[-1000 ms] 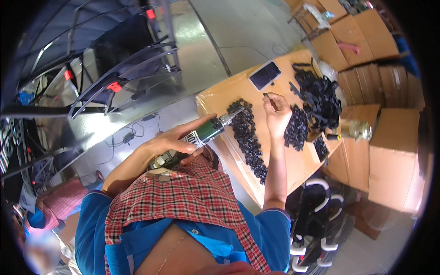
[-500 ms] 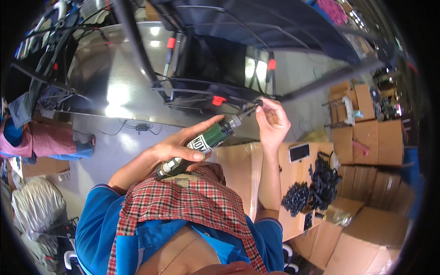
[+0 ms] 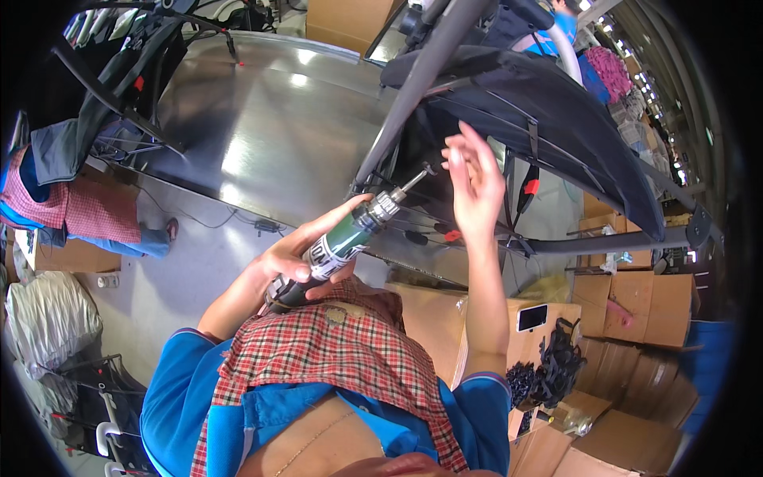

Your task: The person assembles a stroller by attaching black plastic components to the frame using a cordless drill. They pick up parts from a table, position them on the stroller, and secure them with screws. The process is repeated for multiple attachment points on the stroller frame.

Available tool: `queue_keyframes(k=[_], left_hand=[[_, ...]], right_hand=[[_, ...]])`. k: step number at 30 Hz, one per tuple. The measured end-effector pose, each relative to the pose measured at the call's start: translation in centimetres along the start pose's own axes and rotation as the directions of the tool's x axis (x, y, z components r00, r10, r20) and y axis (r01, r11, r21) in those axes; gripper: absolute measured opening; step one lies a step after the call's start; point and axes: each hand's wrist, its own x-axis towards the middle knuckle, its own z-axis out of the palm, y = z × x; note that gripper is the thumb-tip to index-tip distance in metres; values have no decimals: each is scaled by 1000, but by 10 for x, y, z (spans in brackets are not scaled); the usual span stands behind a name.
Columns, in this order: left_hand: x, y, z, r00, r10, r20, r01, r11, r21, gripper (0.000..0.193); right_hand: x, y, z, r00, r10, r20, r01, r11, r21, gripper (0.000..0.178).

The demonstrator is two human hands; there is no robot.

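My left hand (image 3: 292, 261) is wrapped around a green and black electric screwdriver (image 3: 343, 238), which slants up and to the right. On the tip of its metal bit sits a small dark piece (image 3: 429, 168), perhaps a screw. Just right of that tip, my right hand (image 3: 478, 184) is raised with its fingers apart, and nothing shows in them. Beyond both hands stands a dark tube frame (image 3: 421, 79) carrying black fabric (image 3: 548, 119) and red clips (image 3: 531, 187).
A shiny metal table (image 3: 278, 119) lies ahead. To my right, a cardboard surface holds a phone (image 3: 532, 318) and black straps (image 3: 560, 358). Cardboard boxes (image 3: 648, 310) are stacked farther right. A co-worker in a checked apron (image 3: 99, 207) stands at the left.
My right hand has come off the small dark piece, rising with its fingers spread. The screwdriver has shifted slightly left. The view has turned, so the frame appears farther right.
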Motion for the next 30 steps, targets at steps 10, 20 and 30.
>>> queue_keyframes(k=[10, 20, 30], left_hand=[[11, -21, -3, 996, 84, 14, -82, 992, -99, 120], [39, -35, 6, 996, 88, -18, -89, 995, -53, 113], [59, -35, 13, 963, 157, -217, -97, 959, 266, 108]], right_hand=[[104, 84, 39, 794, 440, 420, -363, 897, -252, 52], [101, 108, 51, 865, 493, 94, -316, 680, -661, 64], [80, 94, 51, 945, 290, 153, -93, 684, -723, 46]])
